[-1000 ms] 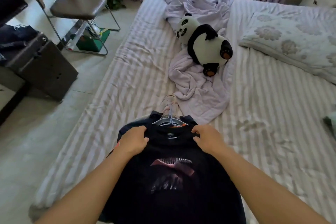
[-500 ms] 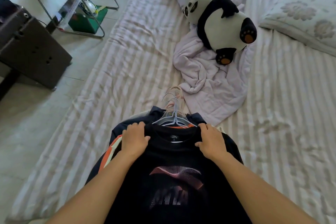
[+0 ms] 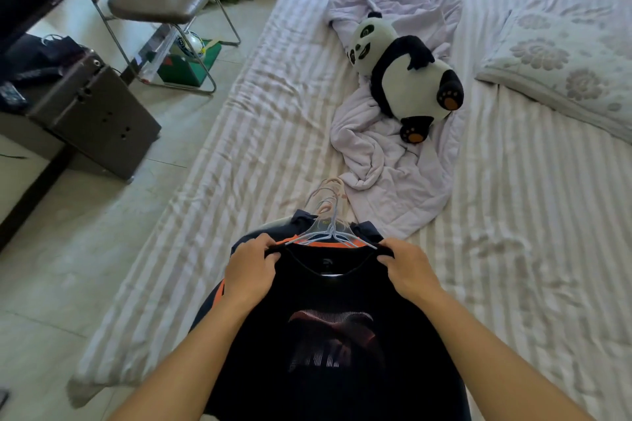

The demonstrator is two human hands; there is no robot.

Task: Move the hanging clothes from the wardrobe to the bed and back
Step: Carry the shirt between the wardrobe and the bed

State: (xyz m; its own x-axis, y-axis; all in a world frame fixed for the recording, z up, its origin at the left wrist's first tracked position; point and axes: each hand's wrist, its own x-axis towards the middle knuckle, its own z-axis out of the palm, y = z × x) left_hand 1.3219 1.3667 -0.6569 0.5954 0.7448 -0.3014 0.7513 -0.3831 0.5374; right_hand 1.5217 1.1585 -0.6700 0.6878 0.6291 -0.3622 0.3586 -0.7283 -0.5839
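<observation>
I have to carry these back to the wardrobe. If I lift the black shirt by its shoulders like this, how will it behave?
Likely floppy: the black shirt already sags between the left hand and right hand. Probably light, being thin fabric. The hangers look loosely bunched at the collar, so they may slide or tangle.

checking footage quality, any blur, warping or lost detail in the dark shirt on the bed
Head view: wide-angle bending curves the bed edges; the black shirt is underexposed, folds lost, only its chest print readable; left hand and right hand are sharp; soft daylight, no glare.
</observation>
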